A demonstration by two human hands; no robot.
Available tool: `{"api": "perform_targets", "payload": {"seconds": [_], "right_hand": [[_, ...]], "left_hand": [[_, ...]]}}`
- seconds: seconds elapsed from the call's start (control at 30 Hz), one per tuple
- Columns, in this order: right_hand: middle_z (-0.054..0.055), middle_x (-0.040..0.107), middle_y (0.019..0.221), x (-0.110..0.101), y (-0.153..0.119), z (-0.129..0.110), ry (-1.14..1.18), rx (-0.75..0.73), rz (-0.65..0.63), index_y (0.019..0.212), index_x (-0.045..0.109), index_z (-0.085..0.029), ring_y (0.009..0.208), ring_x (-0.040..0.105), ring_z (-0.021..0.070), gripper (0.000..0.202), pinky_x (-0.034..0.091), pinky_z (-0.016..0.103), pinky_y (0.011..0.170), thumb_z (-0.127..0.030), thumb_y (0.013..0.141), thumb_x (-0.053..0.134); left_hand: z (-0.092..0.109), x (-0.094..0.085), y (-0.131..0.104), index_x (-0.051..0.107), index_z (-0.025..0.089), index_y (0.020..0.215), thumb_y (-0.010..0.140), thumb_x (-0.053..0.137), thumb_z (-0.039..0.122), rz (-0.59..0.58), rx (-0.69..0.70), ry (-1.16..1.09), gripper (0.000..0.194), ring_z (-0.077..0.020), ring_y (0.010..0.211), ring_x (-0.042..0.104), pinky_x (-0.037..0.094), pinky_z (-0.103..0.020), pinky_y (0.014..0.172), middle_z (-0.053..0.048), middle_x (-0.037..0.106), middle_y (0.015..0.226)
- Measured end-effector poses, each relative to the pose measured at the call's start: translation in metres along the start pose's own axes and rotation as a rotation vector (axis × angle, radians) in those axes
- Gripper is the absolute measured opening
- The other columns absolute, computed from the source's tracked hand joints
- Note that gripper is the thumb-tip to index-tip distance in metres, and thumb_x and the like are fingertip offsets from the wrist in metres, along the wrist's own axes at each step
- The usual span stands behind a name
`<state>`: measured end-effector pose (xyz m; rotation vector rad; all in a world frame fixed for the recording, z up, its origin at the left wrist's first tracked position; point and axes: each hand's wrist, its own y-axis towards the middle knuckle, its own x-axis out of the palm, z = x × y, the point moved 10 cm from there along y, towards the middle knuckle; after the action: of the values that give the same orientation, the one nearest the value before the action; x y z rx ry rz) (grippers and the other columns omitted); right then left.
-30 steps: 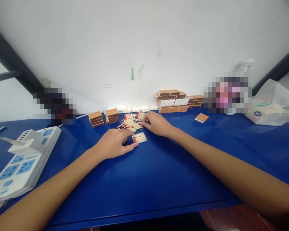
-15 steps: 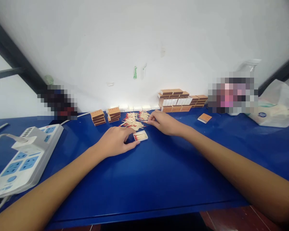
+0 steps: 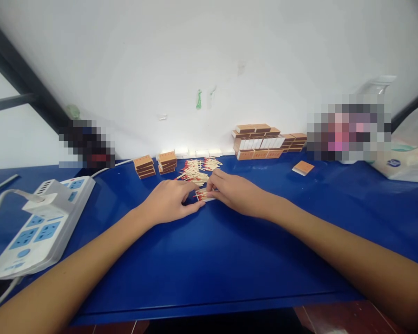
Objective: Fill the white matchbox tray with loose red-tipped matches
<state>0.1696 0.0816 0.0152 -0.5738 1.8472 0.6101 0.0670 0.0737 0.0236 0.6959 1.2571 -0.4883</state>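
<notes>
A small white matchbox tray (image 3: 211,199) lies on the blue table with several red-tipped matches (image 3: 201,195) inside. My left hand (image 3: 167,202) grips its left end between thumb and forefinger. Over the right part of the tray, my right hand (image 3: 237,193) is closed in a pinch on matches whose red heads point left; how many is unclear. Its fingers cover much of the tray's right end. Just behind both hands is a loose pile of matches (image 3: 194,172), with a smaller bunch (image 3: 212,163) beside it.
Short stacks of matchboxes (image 3: 144,167) stand left of the pile. White trays (image 3: 204,152) line the wall. A larger matchbox stack (image 3: 259,143) rises at the right, near a single matchbox (image 3: 303,167). A power strip (image 3: 45,227) lies left; a plastic tissue pack (image 3: 407,160) sits far right.
My right hand has moved from the edge of the match pile toward me and left, onto the tray, bringing matches. My left hand stays at the tray. The view has shifted slightly.
</notes>
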Motion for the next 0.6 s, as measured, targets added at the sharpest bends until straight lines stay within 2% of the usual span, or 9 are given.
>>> {"api": "perform_targets", "payload": {"seconds": [0.23, 0.37, 0.6], "right_hand": [[0.009, 0.06, 0.114, -0.011, -0.003, 0.005, -0.026, -0.031, 0.035, 0.107, 0.058, -0.019, 0.086, 0.06, 0.0194, 0.011, 0.043, 0.031, 0.072, -0.028, 0.1, 0.06], [0.007, 0.062, 0.108, -0.017, -0.005, 0.015, 0.05, -0.031, 0.02, 0.099, 0.059, -0.021, 0.086, 0.059, 0.0193, 0.01, 0.043, 0.031, 0.071, -0.031, 0.098, 0.062], [0.006, 0.065, 0.094, -0.012, -0.004, 0.018, 0.119, -0.04, -0.021, 0.089, 0.059, -0.021, 0.082, 0.057, 0.0186, 0.014, 0.042, 0.032, 0.071, -0.029, 0.1, 0.055]], "left_hand": [[-0.001, -0.001, 0.0, 0.072, 0.02, 0.11, 0.096, 0.06, 0.051, 0.027, 0.016, 0.012, 0.036, -0.0147, 0.06, 0.059, 0.034, -0.027, 0.056, 0.001, 0.063, 0.067], [-0.002, 0.0, -0.001, 0.073, 0.019, 0.11, 0.096, 0.06, 0.052, 0.024, 0.011, 0.01, 0.038, -0.0143, 0.059, 0.058, 0.033, -0.027, 0.055, 0.001, 0.064, 0.067], [-0.002, 0.0, -0.001, 0.073, 0.019, 0.11, 0.097, 0.058, 0.051, 0.02, 0.011, 0.027, 0.038, -0.0143, 0.06, 0.059, 0.034, -0.027, 0.055, 0.001, 0.064, 0.067]]}}
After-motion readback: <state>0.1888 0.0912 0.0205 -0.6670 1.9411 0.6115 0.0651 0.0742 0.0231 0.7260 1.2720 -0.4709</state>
